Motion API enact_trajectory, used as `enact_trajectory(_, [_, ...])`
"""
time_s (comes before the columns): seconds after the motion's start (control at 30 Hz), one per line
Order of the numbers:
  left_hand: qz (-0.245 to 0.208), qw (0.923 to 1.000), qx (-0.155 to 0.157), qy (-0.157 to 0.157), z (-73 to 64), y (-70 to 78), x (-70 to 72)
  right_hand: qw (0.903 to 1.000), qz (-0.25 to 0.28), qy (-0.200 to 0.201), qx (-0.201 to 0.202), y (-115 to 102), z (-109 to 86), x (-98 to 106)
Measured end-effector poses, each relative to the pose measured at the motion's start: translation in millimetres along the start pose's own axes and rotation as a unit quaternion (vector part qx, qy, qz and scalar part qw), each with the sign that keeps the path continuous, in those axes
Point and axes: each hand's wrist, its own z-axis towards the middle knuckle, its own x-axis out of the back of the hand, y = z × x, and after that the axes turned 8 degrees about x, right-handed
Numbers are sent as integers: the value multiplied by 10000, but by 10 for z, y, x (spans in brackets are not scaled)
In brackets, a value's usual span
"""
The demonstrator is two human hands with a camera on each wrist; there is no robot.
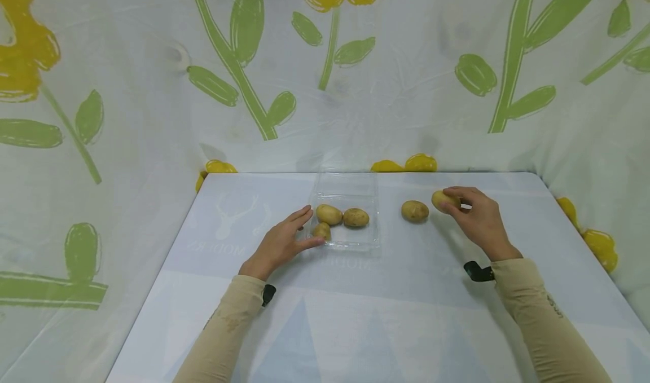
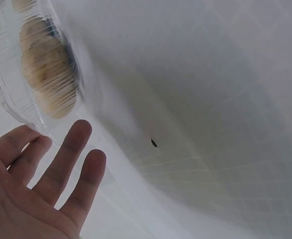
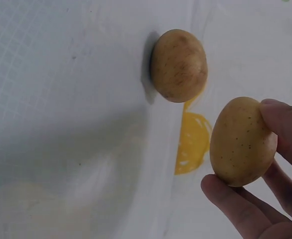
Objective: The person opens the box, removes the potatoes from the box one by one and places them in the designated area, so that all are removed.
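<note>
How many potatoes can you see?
5. The clear container holds three: a back-left potato, a right potato and a front potato. A fourth potato lies on the table; the right hand holds the fifth potato. None seem fully hidden.

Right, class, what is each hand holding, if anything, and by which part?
The right hand pinches a potato on roughly opposite sides, between thumb and fingertips. The left hand is spread at the clear container, with no visible grip.
</note>
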Motion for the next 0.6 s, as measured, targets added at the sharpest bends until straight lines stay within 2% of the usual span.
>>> enact_trajectory(0.27, [-6, 10000, 21, -46, 3, 6, 10, 9976, -239, -554, -336, 114, -28, -13])
enact_trajectory(0.6, [-22, 10000, 38, -40, 11, 9, 15, 9950, -295, -790, -532, 160, -70, -32])
